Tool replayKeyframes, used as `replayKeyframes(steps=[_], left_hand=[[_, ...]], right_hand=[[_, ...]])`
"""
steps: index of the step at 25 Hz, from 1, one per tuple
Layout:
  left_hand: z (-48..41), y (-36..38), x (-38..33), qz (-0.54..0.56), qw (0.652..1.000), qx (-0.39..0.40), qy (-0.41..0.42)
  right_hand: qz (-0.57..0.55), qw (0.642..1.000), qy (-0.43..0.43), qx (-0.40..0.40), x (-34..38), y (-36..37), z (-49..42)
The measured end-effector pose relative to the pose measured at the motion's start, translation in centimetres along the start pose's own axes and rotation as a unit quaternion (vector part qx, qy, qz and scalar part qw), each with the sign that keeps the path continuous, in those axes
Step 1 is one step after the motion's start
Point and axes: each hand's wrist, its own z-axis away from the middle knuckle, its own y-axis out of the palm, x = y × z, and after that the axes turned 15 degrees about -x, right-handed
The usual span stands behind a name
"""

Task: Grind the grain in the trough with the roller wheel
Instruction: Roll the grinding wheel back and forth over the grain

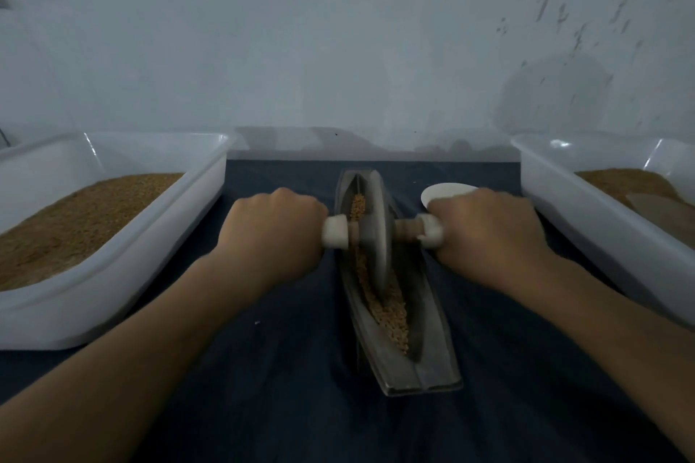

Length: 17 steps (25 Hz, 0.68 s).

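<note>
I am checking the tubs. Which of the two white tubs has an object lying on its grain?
The right tub: a flat brown piece lies on its grain. The left tub shows only grain.

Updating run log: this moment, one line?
grinding | left grip: holds left handle | right grip: holds right handle | roller wheel: in trough on grain

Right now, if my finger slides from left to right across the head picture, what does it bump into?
left tub of grain → left hand → roller wheel → right hand → right tub of grain
</note>
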Motion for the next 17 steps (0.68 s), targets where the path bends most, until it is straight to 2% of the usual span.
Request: replayKeyframes(steps=[3, 5, 8, 11, 13, 15, 17], left_hand=[[-3.0, 1.1, 0.0, 0.004, 0.999, 0.026, -0.034], [-3.2, 1.0, -0.1, 0.0, 0.999, 0.031, -0.037], [-0.4, -0.2, -0.1, 0.016, 1.0, 0.021, -0.012], [2.8, -1.9, -0.2, -0.006, 0.997, -0.056, 0.052], [2.7, -2.4, -0.3, -0.019, 0.995, -0.071, 0.064], [1.6, -1.0, -0.3, -0.016, 0.998, -0.044, 0.038], [-1.0, 0.5, -0.2, -0.011, 1.0, -0.025, 0.004]], right_hand=[[-0.054, 0.995, 0.05, 0.072, 0.7, 2.1, -3.9], [-0.05, 0.994, 0.052, 0.088, 0.7, 2.5, -4.7], [-0.027, 0.999, -0.002, 0.032, 0.0, 1.0, -1.9], [-0.017, 0.998, -0.045, -0.046, -0.5, -1.2, 1.1], [-0.028, 0.998, -0.041, -0.029, -0.7, -1.3, 1.7], [-0.004, 1.0, -0.028, -0.004, -0.3, -0.4, 0.7], [-0.027, 0.999, 0.016, 0.026, 0.3, 1.1, -1.7]])
